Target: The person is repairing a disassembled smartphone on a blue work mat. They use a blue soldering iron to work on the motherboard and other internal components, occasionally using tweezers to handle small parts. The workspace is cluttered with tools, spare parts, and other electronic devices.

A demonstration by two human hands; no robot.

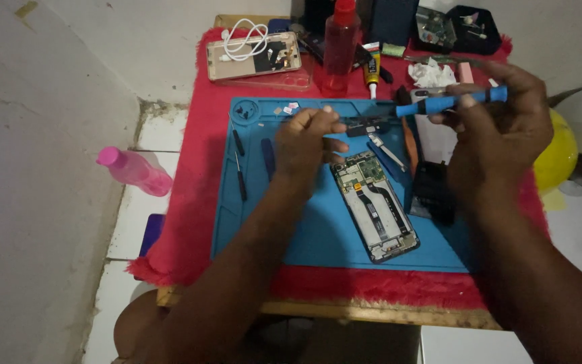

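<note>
An opened phone (376,205) with its board and flex cables bare lies on the blue repair mat (318,232). Above its top end my left hand (308,141) pinches a small dark part (365,126). My right hand (496,128) grips a blue-handled screwdriver (449,102) held level, its tip pointing left at that part. A black flat piece (432,192), maybe a battery, lies under my right wrist.
Two thin screwdrivers (238,158) and tweezers (386,149) rest on the mat. Behind stand a red bottle (340,47), a glue tube (372,75), a second phone shell with a white cable (254,54) and crumpled tissue (432,73). A pink bottle (136,172) lies on the floor left; a yellow ball (559,158) sits right.
</note>
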